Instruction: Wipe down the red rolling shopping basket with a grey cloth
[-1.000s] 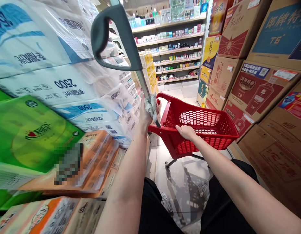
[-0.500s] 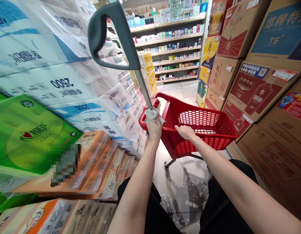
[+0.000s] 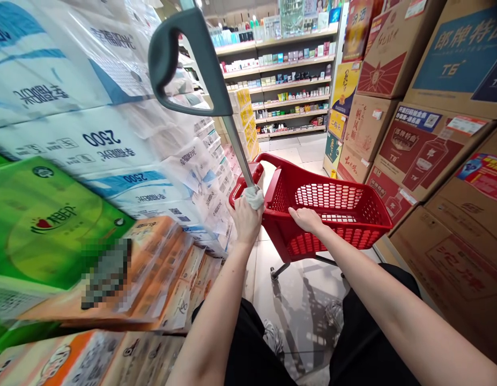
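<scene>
A red plastic shopping cart (image 3: 332, 230) with perforated sides stands in front of me. A metal pole (image 3: 239, 147) topped by a dark grey loop handle (image 3: 216, 64) rises at its left end. My left hand (image 3: 248, 219) is closed on a whitish, crumpled cloth (image 3: 253, 197), pressed at the foot of the pole beside the cart's red rim. My right hand (image 3: 306, 219) is wrapped over the near upper rim of the cart, thumb on the edge. The cloth partly hides the pole's lower end.
On the left rise stacked white-and-blue tissue packs (image 3: 123, 145), a green pack (image 3: 55, 220) and orange packs (image 3: 151, 268). Cardboard cartons (image 3: 429, 145) are piled along the right. Shelves of small goods (image 3: 292, 80) stand at the back, beyond pale floor tiles (image 3: 296, 145).
My left hand has shifted slightly left and down with the cloth, from the pole toward the cart's rim. The right hand stays on the cart's edge.
</scene>
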`<state>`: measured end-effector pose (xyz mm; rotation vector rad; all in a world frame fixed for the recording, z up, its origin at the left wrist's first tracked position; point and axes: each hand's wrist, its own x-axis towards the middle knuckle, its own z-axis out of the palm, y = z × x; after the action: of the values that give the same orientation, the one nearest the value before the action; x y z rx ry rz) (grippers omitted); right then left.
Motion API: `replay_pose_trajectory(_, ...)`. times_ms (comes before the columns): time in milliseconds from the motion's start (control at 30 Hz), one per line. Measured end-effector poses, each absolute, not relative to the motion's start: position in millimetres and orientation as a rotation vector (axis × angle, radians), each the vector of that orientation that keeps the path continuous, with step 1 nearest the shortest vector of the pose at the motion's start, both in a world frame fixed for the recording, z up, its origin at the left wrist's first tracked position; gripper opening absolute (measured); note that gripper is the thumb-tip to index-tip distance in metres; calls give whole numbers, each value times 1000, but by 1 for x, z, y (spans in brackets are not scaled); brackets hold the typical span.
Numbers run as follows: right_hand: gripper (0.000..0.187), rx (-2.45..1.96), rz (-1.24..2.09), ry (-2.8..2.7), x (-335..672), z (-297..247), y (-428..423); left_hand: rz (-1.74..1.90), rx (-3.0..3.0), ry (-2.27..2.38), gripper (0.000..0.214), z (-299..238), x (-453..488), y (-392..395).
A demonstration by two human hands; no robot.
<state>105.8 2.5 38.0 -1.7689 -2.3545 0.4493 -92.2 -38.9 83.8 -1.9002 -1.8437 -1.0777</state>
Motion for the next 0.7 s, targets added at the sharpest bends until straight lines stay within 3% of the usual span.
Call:
replay_pose_trajectory(267, 77, -1778, 453, -2349, 107, 37, 5, -1648, -1608, -1827, 38, 78, -122, -28)
replay_pose_trajectory(400, 80, -1770, 455, -2338, 107, 36, 7, -1329, -1869, -1826, 34, 69, -100, -41)
replay_pose_trajectory(567, 81, -1765, 476, -2338, 108, 35, 8, -1163, -1896, -1828, 57, 49, -71, -58)
replay_pose_trajectory(700, 80, -1776, 475, -2326, 108, 34, 11, -1055, -2063, -1813, 60, 13, -72, -77)
